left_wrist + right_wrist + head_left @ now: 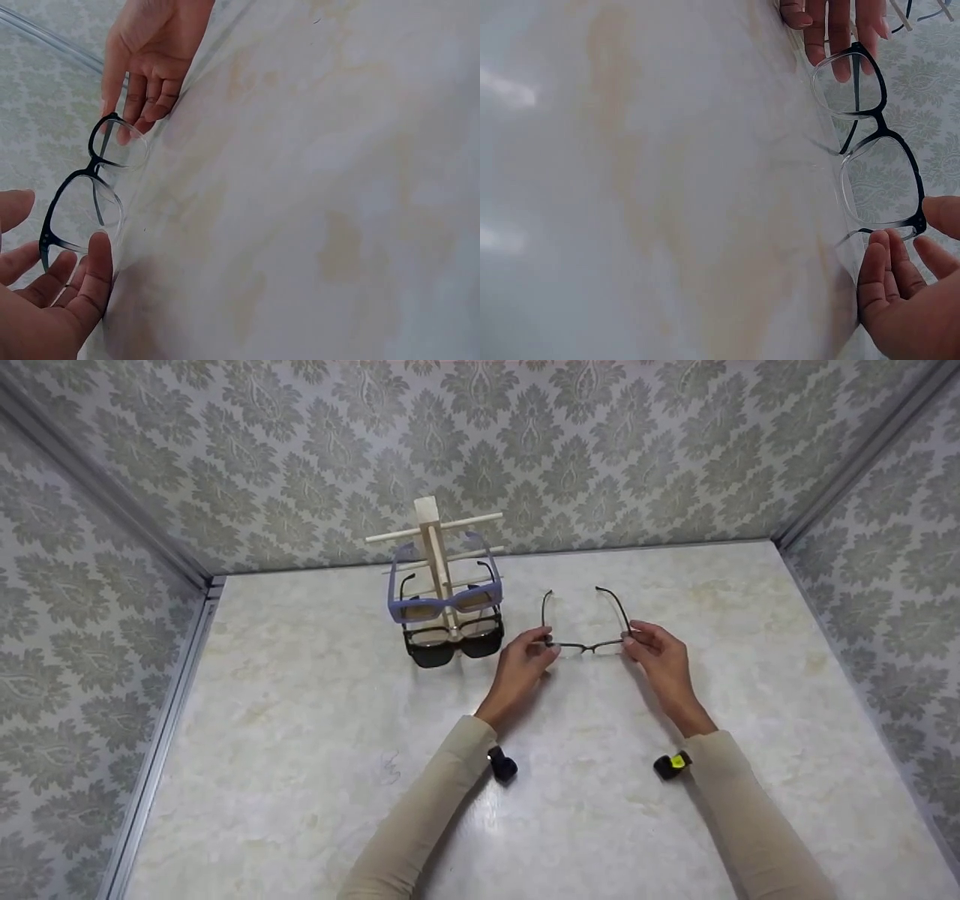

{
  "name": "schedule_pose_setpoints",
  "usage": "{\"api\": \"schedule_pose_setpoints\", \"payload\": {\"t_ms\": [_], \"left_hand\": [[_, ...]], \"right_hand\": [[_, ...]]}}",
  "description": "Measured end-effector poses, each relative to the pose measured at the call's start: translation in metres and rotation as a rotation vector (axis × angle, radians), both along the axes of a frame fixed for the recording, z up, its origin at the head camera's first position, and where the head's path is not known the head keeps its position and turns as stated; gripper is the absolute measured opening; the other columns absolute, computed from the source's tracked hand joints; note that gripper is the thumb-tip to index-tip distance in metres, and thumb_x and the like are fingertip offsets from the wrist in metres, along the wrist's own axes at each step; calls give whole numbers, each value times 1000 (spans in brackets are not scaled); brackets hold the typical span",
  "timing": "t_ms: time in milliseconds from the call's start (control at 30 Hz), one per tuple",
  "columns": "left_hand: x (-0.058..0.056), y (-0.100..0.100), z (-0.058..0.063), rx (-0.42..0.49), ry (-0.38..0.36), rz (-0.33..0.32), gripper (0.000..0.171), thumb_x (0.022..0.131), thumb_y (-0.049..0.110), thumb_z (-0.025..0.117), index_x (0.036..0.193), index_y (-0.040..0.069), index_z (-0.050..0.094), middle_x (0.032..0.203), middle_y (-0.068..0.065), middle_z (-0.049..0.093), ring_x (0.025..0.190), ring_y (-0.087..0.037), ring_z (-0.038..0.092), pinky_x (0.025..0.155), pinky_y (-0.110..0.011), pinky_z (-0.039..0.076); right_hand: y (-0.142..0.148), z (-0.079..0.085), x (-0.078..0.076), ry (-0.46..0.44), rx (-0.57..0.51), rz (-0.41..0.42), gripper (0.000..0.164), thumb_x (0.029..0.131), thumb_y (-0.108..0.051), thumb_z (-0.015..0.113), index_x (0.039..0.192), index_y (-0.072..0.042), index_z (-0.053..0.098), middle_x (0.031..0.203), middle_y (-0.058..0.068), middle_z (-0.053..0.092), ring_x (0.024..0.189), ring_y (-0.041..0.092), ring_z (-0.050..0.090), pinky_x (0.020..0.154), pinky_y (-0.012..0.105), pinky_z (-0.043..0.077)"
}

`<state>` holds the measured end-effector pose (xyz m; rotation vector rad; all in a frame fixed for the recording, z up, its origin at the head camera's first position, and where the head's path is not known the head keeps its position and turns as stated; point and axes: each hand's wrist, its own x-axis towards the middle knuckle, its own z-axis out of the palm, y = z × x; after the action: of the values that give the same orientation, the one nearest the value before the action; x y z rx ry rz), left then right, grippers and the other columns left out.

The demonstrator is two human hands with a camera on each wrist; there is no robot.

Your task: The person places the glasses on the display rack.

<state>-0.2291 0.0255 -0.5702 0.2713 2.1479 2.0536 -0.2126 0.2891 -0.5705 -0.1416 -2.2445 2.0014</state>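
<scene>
A pair of eyeglasses (589,649) is held between both hands, its dark temples unfolded toward the back wall. The left hand (523,661) grips the left end of the frame near the hinge. At the other end, the right hand (664,660) pinches the frame by its hinge, with the thumb on the front corner. In the right wrist view the eyeglasses (880,124) show black upper rims fading to clear lower rims. Left of the hands stands a wooden display rack (435,547). It carries purple sunglasses (450,605) above dark-lensed sunglasses (433,656) and black-rimmed glasses.
The pale marbled table (300,735) reaches back to a patterned wall (525,450). Thin wooden rods (472,520) stick out sideways from the rack. Small black wrist cameras (502,765) hang at the inner side of each sleeve. Metal strips (165,720) edge the side walls.
</scene>
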Motion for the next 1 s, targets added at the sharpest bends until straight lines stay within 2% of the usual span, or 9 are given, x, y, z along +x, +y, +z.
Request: {"api": "schedule_pose_setpoints", "payload": {"t_ms": [300, 533, 767, 1000], "left_hand": [[-3, 2, -3, 0, 23, 20, 53, 107, 12, 72, 155, -6, 57, 140, -25, 66, 115, -24, 69, 78, -39, 67], [-4, 5, -2, 23, -14, 39, 58, 107, 9, 72, 159, -6, 52, 140, -24, 67, 114, -23, 71, 76, -35, 65], [-7, 6, -1, 51, -71, 53, 60, 106, 5, 73, 160, -7, 50, 125, -19, 72, 100, -14, 70, 72, -34, 64], [-6, 6, 1, 23, -30, 91, 51, 104, 1, 73, 152, -9, 60, 111, -11, 74, 89, -11, 68, 73, -34, 64]], "right_hand": [[1, 0, -1, 4, -15, -15, 40, 106, -3, 73, 143, 11, 65, 123, 20, 74, 100, 8, 74, 84, 20, 62], [0, -2, -1, 4, -14, -33, 37, 106, -3, 73, 140, 10, 68, 116, 12, 76, 97, 9, 74, 83, 22, 63], [2, -2, 1, -5, -25, -33, 42, 104, -6, 77, 142, 10, 67, 113, 6, 77, 94, 6, 73, 82, 21, 62], [3, 0, 6, -16, -20, -10, 43, 105, -9, 77, 142, 9, 68, 110, 5, 77, 94, 8, 73, 81, 22, 61]]}}
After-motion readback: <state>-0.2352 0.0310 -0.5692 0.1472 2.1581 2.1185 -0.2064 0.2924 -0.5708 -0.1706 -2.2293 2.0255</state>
